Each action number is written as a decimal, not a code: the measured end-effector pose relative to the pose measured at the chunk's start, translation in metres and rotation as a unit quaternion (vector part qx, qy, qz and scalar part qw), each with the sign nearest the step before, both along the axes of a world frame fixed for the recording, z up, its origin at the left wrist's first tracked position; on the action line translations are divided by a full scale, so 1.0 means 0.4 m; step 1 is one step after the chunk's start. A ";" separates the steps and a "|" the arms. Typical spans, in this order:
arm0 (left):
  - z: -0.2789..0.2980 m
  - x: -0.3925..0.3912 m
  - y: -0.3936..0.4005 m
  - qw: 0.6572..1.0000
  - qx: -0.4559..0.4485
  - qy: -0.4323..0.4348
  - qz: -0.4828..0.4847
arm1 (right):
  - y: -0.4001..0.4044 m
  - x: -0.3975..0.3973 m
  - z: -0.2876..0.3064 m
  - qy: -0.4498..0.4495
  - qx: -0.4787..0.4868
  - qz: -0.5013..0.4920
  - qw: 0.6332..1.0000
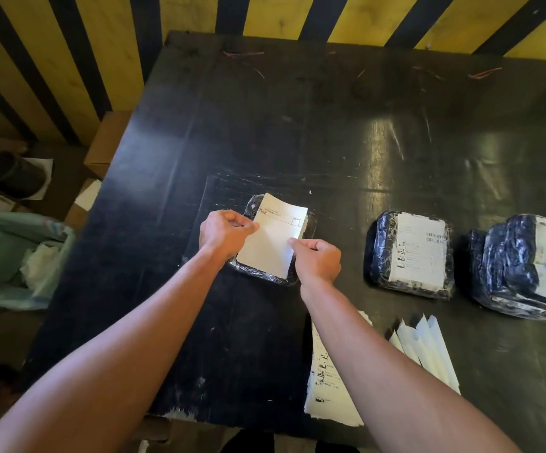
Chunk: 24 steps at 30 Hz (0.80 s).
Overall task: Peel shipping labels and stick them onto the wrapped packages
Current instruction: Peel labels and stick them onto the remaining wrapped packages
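Both the left hand (224, 232) and right hand (317, 258) pinch the label (271, 237) above the unlabelled package (266, 274), so it seems the next move is pressing it flat.

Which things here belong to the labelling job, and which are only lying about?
Job:
- white paper shipping label, pinched by left hand and right hand
- black plastic-wrapped package beneath it
- stack of printed white labels

Lying about:
- brown cardboard box
- green plastic bag

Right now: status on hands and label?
Left hand and right hand both pinch the shipping label. It is over an unlabelled wrapped package. Nothing blocking.
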<state>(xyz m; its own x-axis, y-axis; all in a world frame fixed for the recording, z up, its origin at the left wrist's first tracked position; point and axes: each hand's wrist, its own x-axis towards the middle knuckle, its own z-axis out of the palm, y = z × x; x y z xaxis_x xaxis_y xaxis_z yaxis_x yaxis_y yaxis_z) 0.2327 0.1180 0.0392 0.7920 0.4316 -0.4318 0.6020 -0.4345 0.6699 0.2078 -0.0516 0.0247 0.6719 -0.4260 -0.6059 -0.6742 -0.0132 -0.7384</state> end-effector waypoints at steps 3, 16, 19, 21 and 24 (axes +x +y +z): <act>-0.006 0.006 -0.001 1.000 0.001 0.005 0.006 | 0.007 0.004 -0.008 0.005 -0.009 0.006 1.000; -0.028 0.012 -0.007 1.000 0.025 0.017 0.006 | 0.002 0.022 -0.027 0.015 -0.058 0.048 0.997; -0.030 0.011 -0.008 0.999 0.028 0.005 0.019 | -0.002 0.034 -0.023 0.017 -0.096 0.070 0.993; -0.029 0.011 -0.002 0.999 0.034 -0.011 0.041 | -0.009 0.036 -0.018 0.015 -0.118 0.070 0.990; -0.033 0.009 0.011 0.998 0.034 0.010 0.047 | -0.020 0.027 -0.022 0.025 -0.121 0.079 0.989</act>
